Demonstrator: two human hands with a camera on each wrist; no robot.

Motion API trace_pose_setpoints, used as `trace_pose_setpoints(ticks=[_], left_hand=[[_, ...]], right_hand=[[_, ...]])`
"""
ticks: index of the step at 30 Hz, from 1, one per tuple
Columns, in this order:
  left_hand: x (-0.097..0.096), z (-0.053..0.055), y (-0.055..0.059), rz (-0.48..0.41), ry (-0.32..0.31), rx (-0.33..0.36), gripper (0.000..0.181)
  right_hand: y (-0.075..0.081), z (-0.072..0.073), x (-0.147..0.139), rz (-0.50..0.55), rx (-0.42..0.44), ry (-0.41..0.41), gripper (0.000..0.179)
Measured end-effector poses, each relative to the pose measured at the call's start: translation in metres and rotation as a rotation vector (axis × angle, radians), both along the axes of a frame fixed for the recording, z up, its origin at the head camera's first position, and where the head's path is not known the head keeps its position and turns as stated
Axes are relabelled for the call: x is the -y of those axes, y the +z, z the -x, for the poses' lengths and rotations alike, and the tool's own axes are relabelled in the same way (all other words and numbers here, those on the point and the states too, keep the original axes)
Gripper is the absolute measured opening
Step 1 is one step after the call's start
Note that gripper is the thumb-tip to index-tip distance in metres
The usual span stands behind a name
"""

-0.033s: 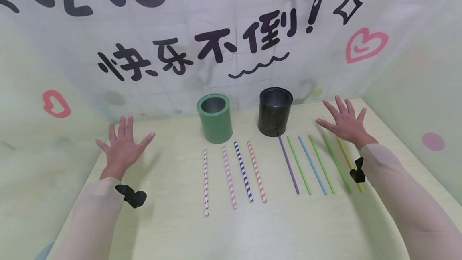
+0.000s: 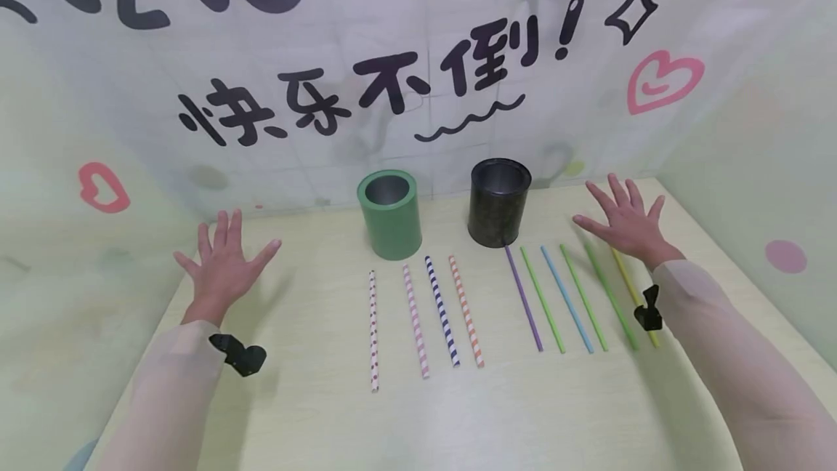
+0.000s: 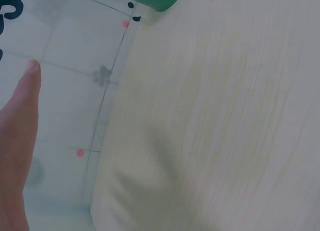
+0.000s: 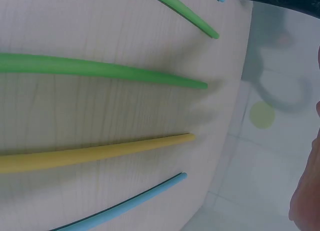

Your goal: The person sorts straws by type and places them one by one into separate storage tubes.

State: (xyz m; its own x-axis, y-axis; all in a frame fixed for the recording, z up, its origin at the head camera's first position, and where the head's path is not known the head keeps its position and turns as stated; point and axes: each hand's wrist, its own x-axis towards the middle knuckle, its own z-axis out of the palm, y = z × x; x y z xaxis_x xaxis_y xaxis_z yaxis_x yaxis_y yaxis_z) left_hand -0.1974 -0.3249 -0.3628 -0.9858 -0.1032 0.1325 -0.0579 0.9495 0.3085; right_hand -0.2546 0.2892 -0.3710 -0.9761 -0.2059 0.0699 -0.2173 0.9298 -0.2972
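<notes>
Nearest, 2 pale sleeves (image 2: 173, 391) reach over the table (image 2: 314, 420), a small black device (image 2: 245, 357) at each wrist. Next lie 4 patterned straws, roughly lengthwise and apart: red-dotted (image 2: 373, 333), pink-striped (image 2: 415, 322), blue-striped (image 2: 442, 312) and orange-striped (image 2: 466, 312). To their right is a row of plain straws: purple (image 2: 523, 300), green (image 2: 543, 300), blue (image 2: 567, 300), 2 more greens (image 2: 611, 296) and yellow (image 2: 625, 278). The right wrist view shows another blue straw (image 4: 125, 204) beyond the yellow, making 7.

The left hand (image 2: 222, 271) is spread wide, holding nothing, above the table's left side. The right hand (image 2: 631, 227), its fingers also wide and bare, is above the far ends of the yellow and nearest green straws.

Farther back, a green can (image 2: 394, 231) and a black can (image 2: 495, 213) stand upright, apart. The purple straw's far tip meets the black can's foot; whether they touch, I cannot tell. Behind rises a white backdrop (image 2: 366, 147) with black lettering (image 2: 391, 82) and pink hearts (image 2: 663, 82).
</notes>
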Motion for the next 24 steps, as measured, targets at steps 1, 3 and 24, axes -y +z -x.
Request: trace_pose_setpoints(ticks=[1,3,24], left_hand=[[0.0,0.0,0.0,-0.001,-0.001,0.002,0.094],[0.001,-0.001,0.0,0.0,-0.002,0.004,0.094],[-0.081,0.034,0.038,-0.658,-0.11,-0.155,0.045]], right_hand=[[0.001,0.0,0.0,-0.001,0.0,0.001,0.078],[0.002,0.0,0.001,-0.001,0.001,0.001,0.078],[0.016,-0.034,0.097,0.362,0.002,0.232,0.045]])
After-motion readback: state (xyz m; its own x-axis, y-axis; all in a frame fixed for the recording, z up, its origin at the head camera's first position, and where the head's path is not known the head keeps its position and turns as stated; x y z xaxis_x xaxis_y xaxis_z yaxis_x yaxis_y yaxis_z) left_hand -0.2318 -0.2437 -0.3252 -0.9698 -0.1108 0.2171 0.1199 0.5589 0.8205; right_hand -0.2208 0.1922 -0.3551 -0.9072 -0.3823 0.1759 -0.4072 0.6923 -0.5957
